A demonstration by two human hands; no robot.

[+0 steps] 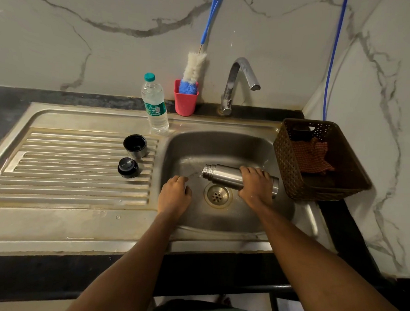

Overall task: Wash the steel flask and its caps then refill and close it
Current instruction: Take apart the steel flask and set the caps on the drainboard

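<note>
Head camera: your right hand (256, 184) gripped the steel flask (222, 176) mid-body, tipped sideways over the sink (223, 142), water trickling from its mouth. Your left hand (174, 194) hovered loosely curled, holding nothing. The wet steel looked rigid but slippery, and the barrel looked the surest hold. The cup cap (135, 145) and stopper (128, 167) sat on the drainboard (67, 183); the basket (291, 164) stood just beside the flask's base.

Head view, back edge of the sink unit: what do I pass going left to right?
Water bottle → red cup → tap → brown basket. The brush stands in the cup, so it has no place of its own in the order.
</note>
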